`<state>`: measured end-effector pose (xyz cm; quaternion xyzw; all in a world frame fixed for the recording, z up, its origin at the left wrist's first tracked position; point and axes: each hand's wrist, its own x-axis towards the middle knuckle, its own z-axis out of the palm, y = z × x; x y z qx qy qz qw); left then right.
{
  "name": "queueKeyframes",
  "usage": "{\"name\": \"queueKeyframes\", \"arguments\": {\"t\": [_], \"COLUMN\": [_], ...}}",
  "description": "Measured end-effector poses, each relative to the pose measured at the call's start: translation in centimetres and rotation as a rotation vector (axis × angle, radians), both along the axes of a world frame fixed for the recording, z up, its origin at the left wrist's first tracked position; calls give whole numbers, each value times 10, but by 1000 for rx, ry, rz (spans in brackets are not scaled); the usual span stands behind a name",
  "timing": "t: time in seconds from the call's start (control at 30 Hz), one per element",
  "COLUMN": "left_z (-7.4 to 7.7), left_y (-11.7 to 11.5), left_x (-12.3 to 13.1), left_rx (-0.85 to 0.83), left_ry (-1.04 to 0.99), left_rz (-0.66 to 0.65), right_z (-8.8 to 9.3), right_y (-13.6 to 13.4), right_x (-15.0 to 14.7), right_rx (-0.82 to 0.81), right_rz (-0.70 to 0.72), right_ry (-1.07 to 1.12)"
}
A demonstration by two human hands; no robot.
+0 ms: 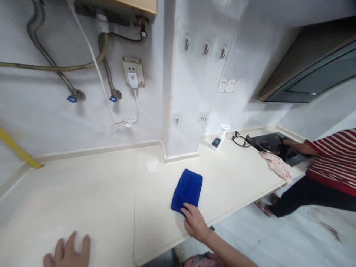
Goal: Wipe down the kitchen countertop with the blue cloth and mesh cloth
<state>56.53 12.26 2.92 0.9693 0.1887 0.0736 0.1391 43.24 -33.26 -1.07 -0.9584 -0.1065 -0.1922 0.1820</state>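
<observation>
A folded blue cloth point(187, 189) lies flat on the cream countertop point(105, 189), right of the counter seam. My right hand point(195, 224) is at its near edge, fingertips on the fabric and fingers curled as if gripping that edge; the underside of the grip is hidden. At the lower left, my left hand point(69, 252) is over the counter with its fingers spread and nothing in it. The lower part of that hand is cut off by the frame.
A white spray bottle point(219, 137) stands by the wall, beside a black ring-shaped pan support point(241, 140). Farther right, another person in a striped top point(336, 159) reaches over the black gas hob point(278, 146). A pink cloth point(276, 165) lies at the counter's front edge. A wall pillar point(185, 92) juts out.
</observation>
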Motion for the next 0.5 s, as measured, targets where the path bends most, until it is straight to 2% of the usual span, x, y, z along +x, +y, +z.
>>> {"name": "queueKeyframes", "arguments": {"t": [0.07, 0.13, 0.2, 0.33, 0.43, 0.5], "left_z": [3, 5, 6, 9, 14, 14], "left_y": [-3, -5, -4, -6, -32, -69], "left_x": [1, 0, -2, -2, 0, -2], "left_rx": [1, 10, 11, -16, -136, -211], "left_ry": [34, 46, 53, 25, -21, -38], "left_rz": [-3, -11, -6, 15, -72, -258], "right_z": [6, 14, 19, 20, 15, 11], "right_y": [-12, -24, -37, -64, -88, -102], "right_x": [6, 19, 34, 67, 89, 102], "right_rx": [144, 245, 243, 130, 113, 105], "right_rz": [31, -18, -117, -247, -364, -451], "right_ry": [-39, -66, -96, -107, -100, -81]}}
